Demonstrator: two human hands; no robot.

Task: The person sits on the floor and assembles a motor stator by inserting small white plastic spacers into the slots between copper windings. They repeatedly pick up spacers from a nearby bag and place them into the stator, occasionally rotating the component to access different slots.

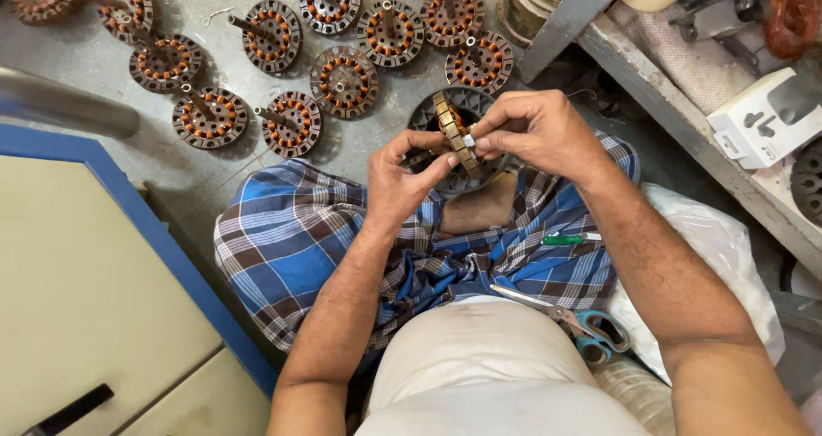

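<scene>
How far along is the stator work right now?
Done, by the look of it: about ten wound stators with copper coils lie on the floor. In hand: the left hand steadies a bare stator core on edge while the right hand presses a small white piece into it. Left: this core shows no copper yet.

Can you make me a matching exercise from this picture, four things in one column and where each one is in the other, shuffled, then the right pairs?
Things:
1. stator
2. scissors
3. green pen
4. wound stators

Places:
A. spread over the grey floor
B. lying on the checked cloth, on the thigh under the right forearm
C. held edge-up between the left hand and the right hand
D. in the lap, beside the white shirt

Pairs: 1-C, 2-D, 3-B, 4-A
</scene>
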